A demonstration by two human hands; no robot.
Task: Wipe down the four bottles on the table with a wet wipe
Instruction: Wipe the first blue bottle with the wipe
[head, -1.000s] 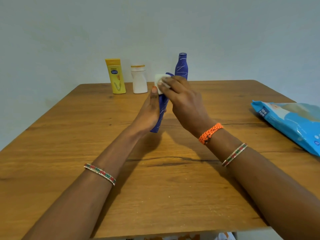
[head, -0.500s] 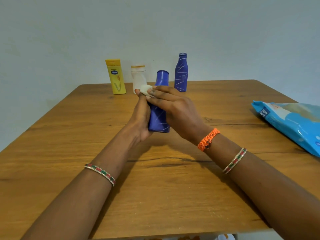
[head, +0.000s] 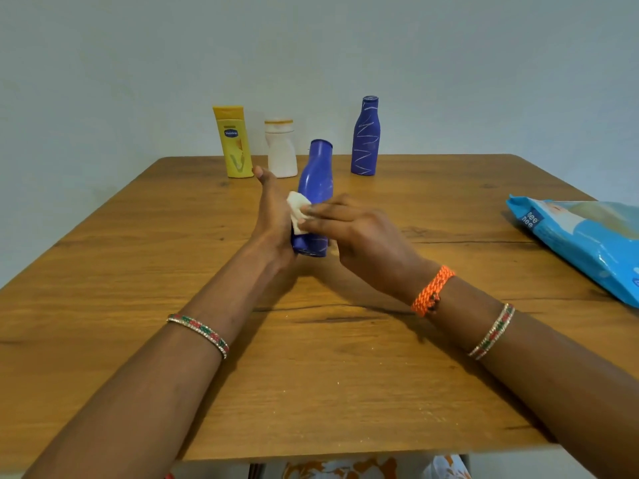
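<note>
My left hand (head: 273, 216) is at frame centre, palm against the left side of the blue bottle (head: 315, 188), fingers fairly straight and pointing up toward the far edge. Whether the thumb wraps round the back I can't tell. The bottle is roughly upright with a slight tilt, base near the tabletop; whether it actually touches the wood is hidden by my hands.

My right hand (head: 359, 233) comes in from the right with its fingers curled over the wet wipe (head: 298, 210), pinning the bunched white wad against the bottle's lower left side. The wipe sits between my two hands, mostly covered by right fingertips.

Other bottles are at the upper centre of the frame, along the table's (head: 345, 375) far edge: yellow bottle (head: 234, 141) at left, white bottle (head: 280, 148) just beside it, second blue bottle with white scribble lines (head: 366, 136) to the right. All three are upright and well apart from my hands.

The blue wipes pack (head: 581, 242) lies flat at the right edge, partly cut off by the frame.

There is a beaded bangle (head: 198, 333) on the left forearm, and an orange braided band (head: 432, 290) plus another bangle (head: 492, 331) on the right.
</note>
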